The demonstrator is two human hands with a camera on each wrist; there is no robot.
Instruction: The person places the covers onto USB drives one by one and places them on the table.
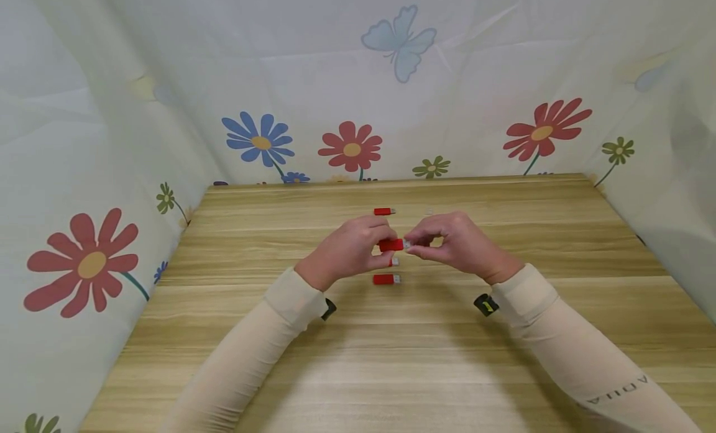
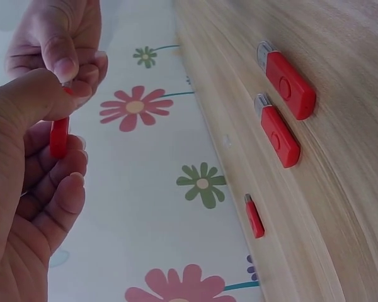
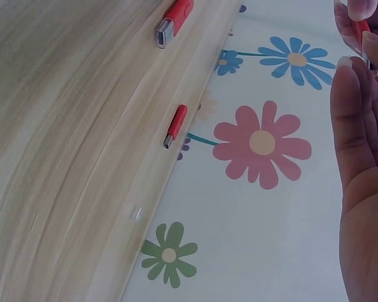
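Red USB stick (image 1: pixel 391 245), one, raised above the desk (image 1: pixel 391 371): your left hand (image 1: pixel 351 245) pinches its body, seemingly for steadiness; your right hand (image 1: pixel 460 245), its connector end. Three more sticks (image 1: pixel 386 279), lined up.

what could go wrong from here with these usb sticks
The raised stick could slip: the left hand holds its red body while the right hand pinches only its plug end. If dropped, it might knock the loose sticks askew. The small clear piece barely shows against the table, so it could be lost.
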